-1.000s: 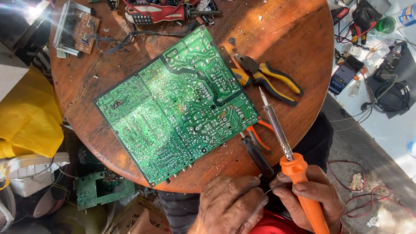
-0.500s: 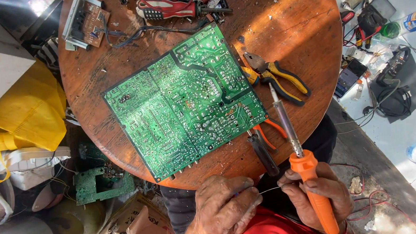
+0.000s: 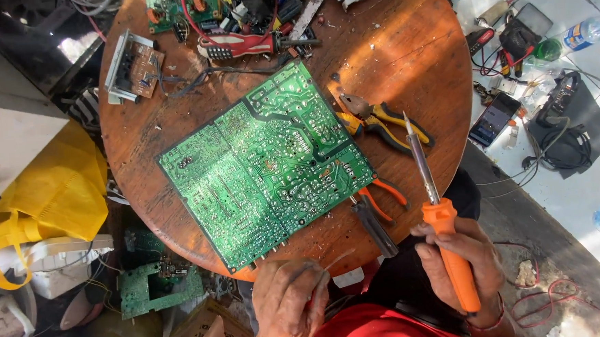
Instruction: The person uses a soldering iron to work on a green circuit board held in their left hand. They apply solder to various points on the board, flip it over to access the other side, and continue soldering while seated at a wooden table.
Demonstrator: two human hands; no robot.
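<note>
The iron (image 3: 447, 243) sits upright in the right hand (image 3: 466, 262), fingers wrapped tight around its orange handle, tip raised above the table (image 3: 403, 53) just right of the board (image 3: 266, 167). The left hand (image 3: 287, 306) pinches a thin solder wire (image 3: 336, 261) between thumb and fingertips, narrow grip, its free end pointing toward the board's near edge. The board lies solder-side up, mid-table, with yellow-handled pliers (image 3: 379, 120) at its right edge. To do this well, I judge the tip should meet one joint squarely, wire fed to the joint itself, both wrists steadied against the table's rim.
</note>
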